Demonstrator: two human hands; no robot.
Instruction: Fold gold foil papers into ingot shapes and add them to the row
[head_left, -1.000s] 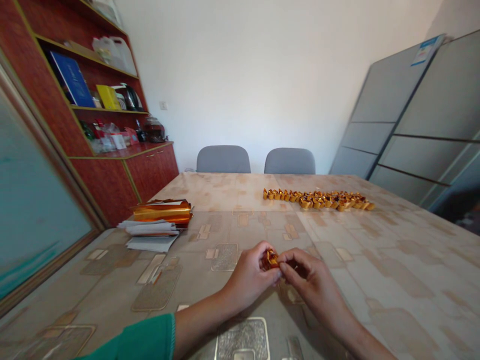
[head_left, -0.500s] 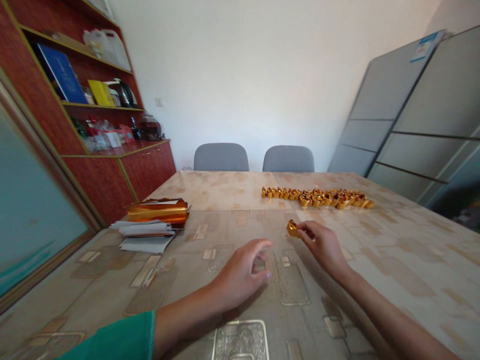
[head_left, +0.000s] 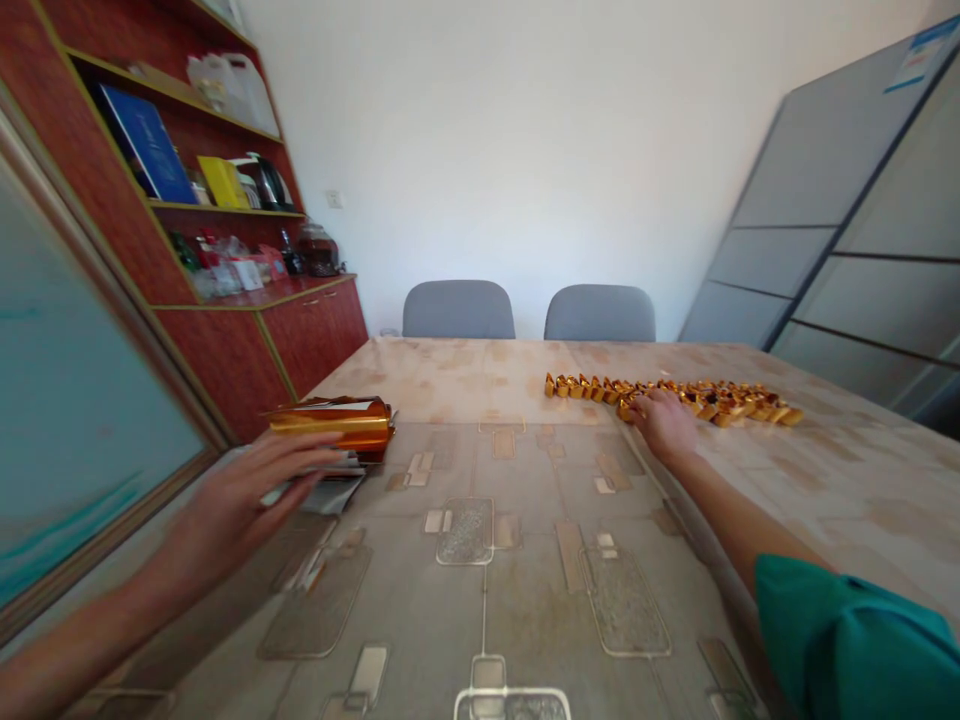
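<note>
Toward the table's left side, my left hand (head_left: 232, 500) reaches over a stack of grey-white paper sheets (head_left: 330, 492). Its fingers are stretched out and slightly blurred, with thumb and fingers apart; whether they touch the sheets I cannot tell. Just behind lies a bundle of shiny gold foil paper (head_left: 352, 425). On the right, my right hand (head_left: 664, 425) is at the front of several rows of small folded gold paper ingots (head_left: 735, 400). Its fingertips pinch one gold paper ingot (head_left: 627, 405) at the rows' near left part. The hand hides some ingots behind it.
The table (head_left: 525, 620) has a patterned, glossy cover. Two grey chairs (head_left: 459, 310) stand at its far edge. A red-brown shelf cabinet (head_left: 307, 330) with bottles and a kettle is at left; a grey fridge (head_left: 780, 200) stands at right.
My right hand has carried the gold paper ingot forward to the rows. My left hand has moved from mid-table left to the paper stack. The view has turned slightly.
</note>
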